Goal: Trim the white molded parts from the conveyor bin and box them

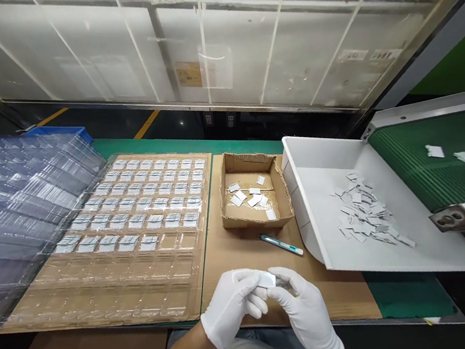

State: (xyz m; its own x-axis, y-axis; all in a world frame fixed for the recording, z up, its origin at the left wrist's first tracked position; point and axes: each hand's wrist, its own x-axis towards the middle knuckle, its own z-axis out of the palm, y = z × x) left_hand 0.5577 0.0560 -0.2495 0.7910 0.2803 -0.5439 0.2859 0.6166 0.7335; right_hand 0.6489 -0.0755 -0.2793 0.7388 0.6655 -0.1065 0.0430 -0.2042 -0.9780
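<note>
Both my hands wear white gloves and meet close to my body, over the front of the cardboard-covered table. Between them is a small white rectangular piece (266, 279), flat and slightly shiny. My left hand (235, 303) pinches its left end between thumb and fingers. At its right end, the thumb and fingertips of my right hand (302, 306) close on it. To the left lies a clear plastic tray (151, 268) with several rows of pockets; the far rows hold stacks of similar white pieces (108, 243), and the near pockets show only clear plastic over cardboard.
A cardboard box (259, 224) holds several loose pieces, with a teal utility knife (281, 244) before it. Right of it, a white bin (318, 187) contains a pile of pieces beside a green conveyor belt (438, 179). Stacked clear trays (21, 204) rise at far left; a translucent panel (184, 45) hangs ahead.
</note>
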